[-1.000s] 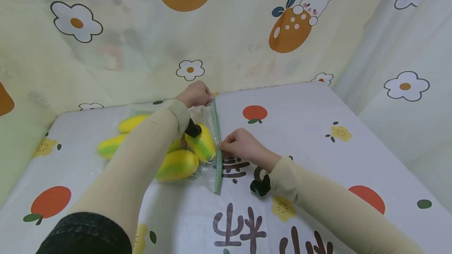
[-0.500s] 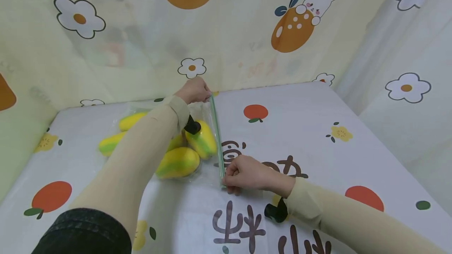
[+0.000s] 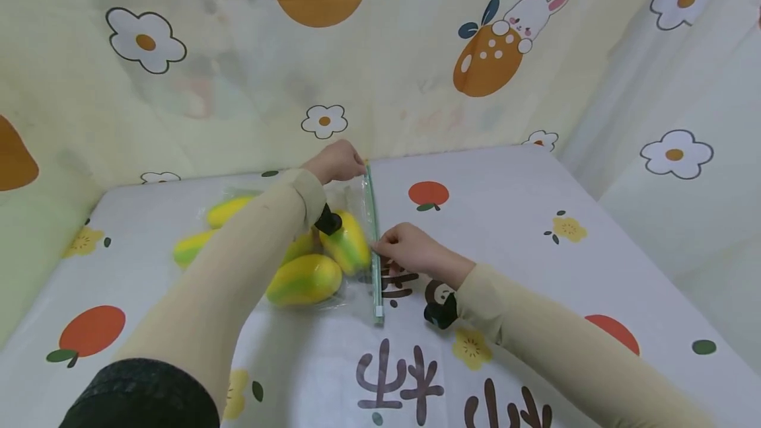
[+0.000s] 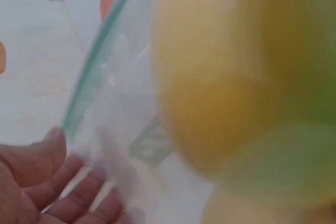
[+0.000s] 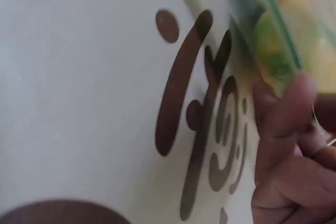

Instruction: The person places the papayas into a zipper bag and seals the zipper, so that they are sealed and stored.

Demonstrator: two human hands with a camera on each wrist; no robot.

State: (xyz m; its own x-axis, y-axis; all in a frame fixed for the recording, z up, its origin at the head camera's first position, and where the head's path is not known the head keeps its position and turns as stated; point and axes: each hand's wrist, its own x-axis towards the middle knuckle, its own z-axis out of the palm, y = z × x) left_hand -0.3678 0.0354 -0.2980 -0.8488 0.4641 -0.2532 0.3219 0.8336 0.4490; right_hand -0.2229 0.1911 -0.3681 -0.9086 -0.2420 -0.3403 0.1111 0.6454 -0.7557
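A clear zip bag (image 3: 355, 292) lies on the table, its green zip strip (image 3: 376, 283) along the right edge. Several yellow-green mango-like fruits (image 3: 304, 279) are inside it; the left forearm covers part of them. At the strip's far end my left hand (image 3: 335, 160) pinches the bag's corner; in the left wrist view the thumb (image 4: 44, 156) lies against the strip's end. About midway along the strip, my right hand (image 3: 413, 246) pinches it between thumb and index finger, and the right wrist view shows this grip close up. A small whitish piece sits near the strip's near end.
A white tablecloth (image 3: 505, 216) with printed fruit, flowers and brown lettering covers the table. Behind it hangs a cream curtain (image 3: 404, 51) with printed flowers and a rabbit, and a pale curtain (image 3: 701, 230) hangs at the right.
My right hand slid toward me to the strip's near end, then came back to about its middle. The near end is uncovered again. My left hand kept hold of the far corner.
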